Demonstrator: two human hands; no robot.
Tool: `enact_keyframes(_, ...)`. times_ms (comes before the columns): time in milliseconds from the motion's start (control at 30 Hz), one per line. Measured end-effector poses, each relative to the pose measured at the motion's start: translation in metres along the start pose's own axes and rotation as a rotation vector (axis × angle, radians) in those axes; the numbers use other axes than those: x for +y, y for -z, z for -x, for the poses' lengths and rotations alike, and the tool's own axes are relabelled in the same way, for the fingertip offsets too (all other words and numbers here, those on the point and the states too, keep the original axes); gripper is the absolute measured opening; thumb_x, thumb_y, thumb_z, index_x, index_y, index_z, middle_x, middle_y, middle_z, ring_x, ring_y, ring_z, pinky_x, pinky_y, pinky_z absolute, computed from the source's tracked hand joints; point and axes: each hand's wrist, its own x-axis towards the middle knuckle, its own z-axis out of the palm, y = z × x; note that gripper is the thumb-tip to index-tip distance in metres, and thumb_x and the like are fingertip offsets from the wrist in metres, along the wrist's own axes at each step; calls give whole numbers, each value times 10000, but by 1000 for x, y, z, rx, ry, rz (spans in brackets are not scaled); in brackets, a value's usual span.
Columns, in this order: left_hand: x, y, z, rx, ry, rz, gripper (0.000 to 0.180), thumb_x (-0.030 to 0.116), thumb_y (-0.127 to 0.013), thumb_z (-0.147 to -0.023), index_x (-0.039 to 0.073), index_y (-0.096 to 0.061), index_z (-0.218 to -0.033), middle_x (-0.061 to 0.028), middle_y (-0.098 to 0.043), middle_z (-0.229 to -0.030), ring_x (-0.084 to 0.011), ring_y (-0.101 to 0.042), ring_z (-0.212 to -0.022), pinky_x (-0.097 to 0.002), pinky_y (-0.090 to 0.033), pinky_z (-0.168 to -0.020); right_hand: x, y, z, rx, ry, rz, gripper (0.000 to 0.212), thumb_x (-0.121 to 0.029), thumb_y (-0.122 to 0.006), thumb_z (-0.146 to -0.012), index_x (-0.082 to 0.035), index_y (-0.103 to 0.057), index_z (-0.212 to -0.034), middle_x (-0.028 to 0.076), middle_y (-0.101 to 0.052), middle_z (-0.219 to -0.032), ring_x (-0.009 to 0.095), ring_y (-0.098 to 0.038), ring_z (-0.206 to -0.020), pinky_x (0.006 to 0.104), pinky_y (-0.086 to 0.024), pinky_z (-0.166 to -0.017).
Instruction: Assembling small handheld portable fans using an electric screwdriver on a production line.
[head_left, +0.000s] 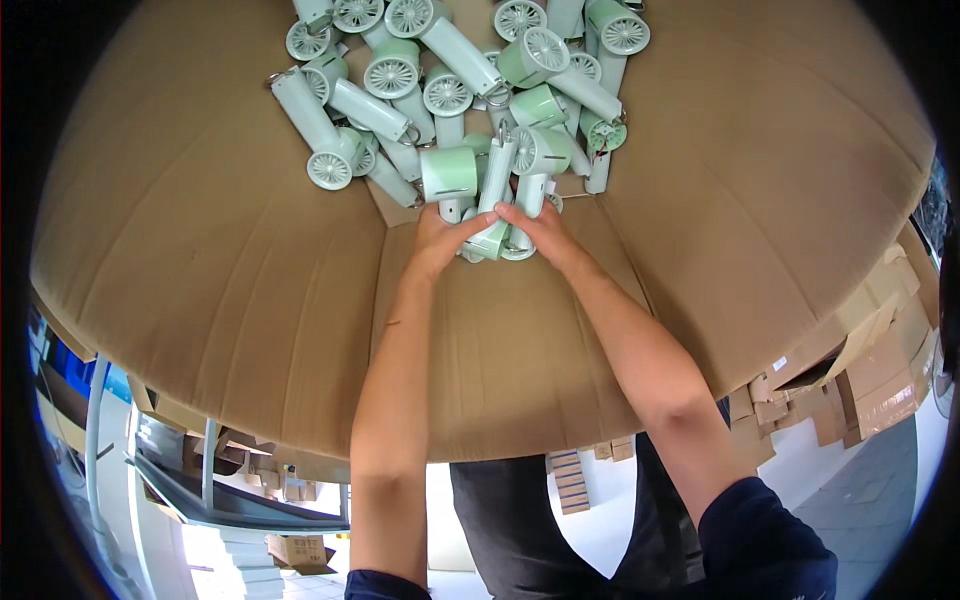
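**Q:** Two hands meet at the centre of the view; what is the largest thing beneath them?

**A:** A broad sheet of brown cardboard (200, 260) covers the tabletop and fills most of the view. It is plain, creased in long folds, and its near edge curves across the lower half.

**Q:** And the packages around it?

**A:** Brown cartons (870, 370) are stacked at the right, below the sheet's edge, some with small pale labels. A flat stack of pale boxes (566, 480) lies on the floor near the person's legs, and one open brown box (300, 550) sits at lower left.

**Q:** Where do the pale green items lie?

**A:** A heap of mint-green handheld fans (450, 90) occupies the far middle of the sheet. Each has a round grilled head and a white cylindrical handle. Their long axes run every way. Many heads face up, showing the spoked grille.

**Q:** What do the hands hold?

**A:** The left hand (437, 243) and the right hand (545, 232) are closed together around a small bundle of fans (497, 215) at the near edge of the heap. The fingertips nearly touch. The bundle's handles stand roughly along the near–far line, leaning slightly left towards the person, some heads at the far end and others at the near end by the palms.
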Motion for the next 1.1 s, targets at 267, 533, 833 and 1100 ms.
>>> enact_keyframes(267,-22,26,-30,7,-18,-22,1014,305,-896,-646,-15,-336,-1428,-165,-496,-1364,-261,-500,-1244,-359,-423,-1028,-4,3,-17,-29,-73,43,794,-446,-737,-825,-29,-418,-1421,95,-507,-1375,217,-453,-1291,341,-343,-1081)
enact_keyframes(533,-17,33,-47,-90,-3,-84,959,308,-895,-647,2,-392,-1403,-151,-544,-1324,-270,-540,-1209,-349,-444,-1004,0,10,-32,-103,-85,138,763,-441,-759,-807,-9,-473,-1368,123,-575,-1288,222,-537,-1201,343,-437,-991)
enact_keyframes(833,18,8,32,55,-46,38,746,279,-833,-742,-44,-476,-1311,-145,-623,-1193,-223,-619,-1068,-339,-493,-921,-33,-13,32,-84,48,4,593,-373,-732,-854,-2,-543,-1277,97,-621,-1200,185,-583,-1105,327,-470,-941)
enact_keyframes(1100,140,-69,238,-8,-288,-248,852,267,-853,-703,-5,-402,-1373,-154,-555,-1320,-241,-532,-1224,-375,-434,-1023,-131,-7,242,81,166,2,548,-190,-751,-854,2,-504,-1303,68,-604,-1221,172,-573,-1111,343,-472,-955)
